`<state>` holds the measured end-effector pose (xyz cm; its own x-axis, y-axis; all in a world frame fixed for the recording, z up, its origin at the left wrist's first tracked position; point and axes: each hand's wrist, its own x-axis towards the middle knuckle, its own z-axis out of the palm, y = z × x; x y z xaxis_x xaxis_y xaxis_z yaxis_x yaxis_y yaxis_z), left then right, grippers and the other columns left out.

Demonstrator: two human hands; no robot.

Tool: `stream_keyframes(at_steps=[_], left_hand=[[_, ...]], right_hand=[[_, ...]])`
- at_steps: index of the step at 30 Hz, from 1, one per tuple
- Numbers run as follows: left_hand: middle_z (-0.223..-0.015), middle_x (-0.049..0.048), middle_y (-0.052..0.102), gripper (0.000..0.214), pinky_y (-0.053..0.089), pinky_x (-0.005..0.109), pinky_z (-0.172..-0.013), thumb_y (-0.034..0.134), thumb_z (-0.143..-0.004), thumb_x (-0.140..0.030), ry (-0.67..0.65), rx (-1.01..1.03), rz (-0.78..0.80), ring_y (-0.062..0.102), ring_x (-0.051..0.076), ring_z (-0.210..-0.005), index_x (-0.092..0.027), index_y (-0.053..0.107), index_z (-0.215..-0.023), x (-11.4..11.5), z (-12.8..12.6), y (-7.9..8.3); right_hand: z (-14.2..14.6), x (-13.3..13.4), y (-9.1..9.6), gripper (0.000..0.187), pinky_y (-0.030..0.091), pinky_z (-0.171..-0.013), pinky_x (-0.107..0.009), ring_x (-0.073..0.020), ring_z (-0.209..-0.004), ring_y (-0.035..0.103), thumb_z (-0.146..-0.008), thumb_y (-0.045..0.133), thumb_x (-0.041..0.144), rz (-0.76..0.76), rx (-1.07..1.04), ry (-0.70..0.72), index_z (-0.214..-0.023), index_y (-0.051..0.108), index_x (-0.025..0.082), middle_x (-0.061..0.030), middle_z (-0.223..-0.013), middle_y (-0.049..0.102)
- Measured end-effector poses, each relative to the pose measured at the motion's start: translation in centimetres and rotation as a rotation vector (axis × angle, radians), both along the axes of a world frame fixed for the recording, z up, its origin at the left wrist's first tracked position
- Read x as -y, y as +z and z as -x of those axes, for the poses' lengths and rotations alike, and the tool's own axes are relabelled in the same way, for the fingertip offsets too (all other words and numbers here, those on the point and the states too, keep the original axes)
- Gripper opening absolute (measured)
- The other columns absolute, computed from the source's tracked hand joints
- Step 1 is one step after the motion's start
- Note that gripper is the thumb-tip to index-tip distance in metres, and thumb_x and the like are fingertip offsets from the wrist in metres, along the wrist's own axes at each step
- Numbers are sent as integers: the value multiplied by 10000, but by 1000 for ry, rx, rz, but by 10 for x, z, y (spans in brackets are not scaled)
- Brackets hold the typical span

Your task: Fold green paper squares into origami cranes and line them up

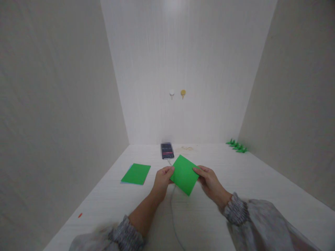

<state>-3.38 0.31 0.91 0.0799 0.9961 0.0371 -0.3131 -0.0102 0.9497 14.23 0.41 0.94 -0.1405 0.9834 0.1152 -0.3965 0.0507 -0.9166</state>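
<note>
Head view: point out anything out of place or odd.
A small red scrap lies alone near the left front edge of the table. The green sheet, pinched by left hand and right hand, looks undamaged.

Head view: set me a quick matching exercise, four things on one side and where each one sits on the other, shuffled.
Things:
1 green sheet
2 paper stack
3 phone
4 folded green figures

Places:
A far right corner of the table
B pinched between left hand and right hand
C lying flat, left of the hands
D centre back, beyond the hands

Pairs: 1-B, 2-C, 3-D, 4-A.
</note>
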Motion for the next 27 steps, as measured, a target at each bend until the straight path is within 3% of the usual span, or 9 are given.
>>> stream_keyframes(at_steps=[7, 15, 22, 27], left_hand=[[-660, 32, 604, 372, 454, 259, -607, 603, -624, -459, 87, 46, -44, 552, 121, -587, -118, 547, -764, -4, -6, -4], [-572, -28, 560, 252, 424, 210, -543, 647, -605, -338, -24, -17, 3, 523, 81, -511, -139, 509, -675, -1, -8, -7], [-646, 32, 629, 273, 459, 278, -555, 648, -599, -318, -173, -79, 46, 596, 151, -570, -136, 559, -782, -4, -10, -20], [-631, 13, 629, 246, 448, 246, -539, 629, -601, -261, -183, 2, 48, 583, 132, -549, -150, 587, -816, -4, -8, -22]], right_hand=[[8, 6, -2, 328, 437, -772, -362, -198, -777, 601, -621, 682, 314, -32, -12, 124, -898, 629, 145, -80, -884, 659], [-2, 0, -13, 280, 443, -764, -386, -222, -720, 623, -613, 685, 304, 20, 0, 101, -829, 664, 126, -89, -809, 681], [-17, 0, -20, 300, 445, -763, -387, -220, -708, 628, -603, 685, 287, 51, 76, 193, -847, 659, 114, -90, -789, 682], [-21, 3, -20, 274, 435, -776, -373, -196, -739, 622, -631, 663, 248, 23, 60, 237, -890, 653, 161, -63, -818, 678]])
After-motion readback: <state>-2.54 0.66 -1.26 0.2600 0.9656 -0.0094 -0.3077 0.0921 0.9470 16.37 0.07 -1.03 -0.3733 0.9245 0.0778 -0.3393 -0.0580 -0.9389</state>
